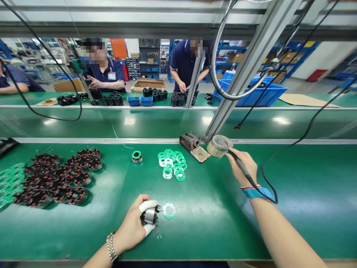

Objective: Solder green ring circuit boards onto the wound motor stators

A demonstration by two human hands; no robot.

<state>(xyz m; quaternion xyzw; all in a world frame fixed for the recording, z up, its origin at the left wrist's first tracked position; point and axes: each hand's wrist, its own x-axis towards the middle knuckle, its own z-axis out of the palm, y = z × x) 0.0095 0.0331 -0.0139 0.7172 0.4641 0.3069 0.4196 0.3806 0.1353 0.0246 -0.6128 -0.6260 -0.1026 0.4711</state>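
My left hand [136,223], with white covers on finger and thumb, grips a metal motor stator [150,215] lying on its side, wires sticking out to the right. Just right of it a green ring-shaped circuit board [169,210] lies flat. My right hand [243,165] is closed around a black soldering iron [243,168], its tip at a round clear container [219,146]. Left of that container are a soldering iron holder [190,140] and a small square tray [200,153]. Several ring boards [180,175] overlap mid-table, and a stator topped with a green board [137,156] stands left of them.
Many stators [55,178] and a pile of green boards [11,182] cover the left side. A black cable [272,186] hangs by my right forearm. Behind the metal post [237,78], people work at another bench with blue bins [251,95].
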